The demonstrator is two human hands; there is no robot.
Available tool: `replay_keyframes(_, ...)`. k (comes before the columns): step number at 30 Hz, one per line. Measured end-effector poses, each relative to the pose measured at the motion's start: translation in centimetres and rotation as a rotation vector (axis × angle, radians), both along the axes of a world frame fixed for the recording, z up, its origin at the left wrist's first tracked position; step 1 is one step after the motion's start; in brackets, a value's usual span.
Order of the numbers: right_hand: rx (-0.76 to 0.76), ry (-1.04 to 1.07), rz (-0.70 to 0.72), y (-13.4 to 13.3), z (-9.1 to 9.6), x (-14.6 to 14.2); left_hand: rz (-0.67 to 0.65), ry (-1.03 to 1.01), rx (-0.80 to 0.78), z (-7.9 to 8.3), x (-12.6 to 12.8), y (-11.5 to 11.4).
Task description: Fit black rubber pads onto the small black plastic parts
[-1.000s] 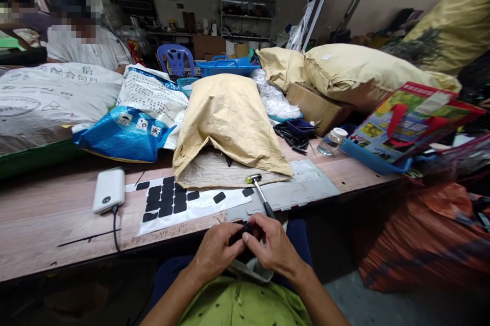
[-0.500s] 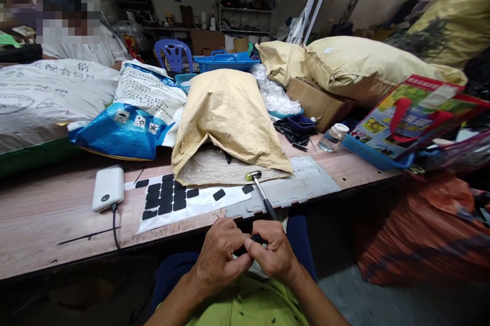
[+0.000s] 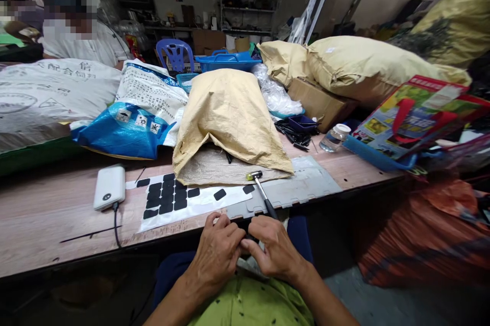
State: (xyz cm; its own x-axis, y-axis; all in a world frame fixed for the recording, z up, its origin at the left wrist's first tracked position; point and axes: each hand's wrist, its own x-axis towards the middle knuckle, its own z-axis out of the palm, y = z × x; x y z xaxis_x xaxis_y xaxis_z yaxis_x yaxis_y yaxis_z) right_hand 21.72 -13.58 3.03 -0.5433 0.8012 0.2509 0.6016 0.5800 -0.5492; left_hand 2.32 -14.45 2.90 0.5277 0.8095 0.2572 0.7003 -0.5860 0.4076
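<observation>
My left hand and my right hand meet just below the near edge of the wooden table, over my lap. Both have curled fingers pinching a small dark piece between them; most of it is hidden. Directly beyond my hands a small hammer lies on a grey metal plate. A white sheet carrying several black adhesive pads lies to the left of the hammer.
A white power bank with a cable lies at the left. A tan sack, a blue-white bag and other sacks crowd the table's back. A clear jar, black parts and a colourful bag stand right. People sit far left.
My hands have shifted slightly up towards the table edge and closed tighter together over the dark piece, which shows less than before.
</observation>
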Motion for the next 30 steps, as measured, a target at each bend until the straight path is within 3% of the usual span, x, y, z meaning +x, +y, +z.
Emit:
replay_keyframes(6, 0.051, 0.074, -0.056, -0.3, -0.6, -0.9, 0.024, -0.02, -0.041, 0.3, -0.1, 0.0)
replay_keyframes(12, -0.095, 0.087, -0.049, 0.2, -0.4, 0.2, 0.01, -0.002, -0.093, 0.4, -0.3, 0.2)
replay_keyframes(20, -0.125, 0.043, 0.025, 0.5, -0.2, 0.8, -0.022, 0.041, -0.081, 0.4, -0.7, 0.3)
replay_keyframes(30, 0.009, 0.056, 0.028, 0.0, -0.8, -0.1, 0.01, 0.05, -0.021, 0.4, -0.7, 0.0)
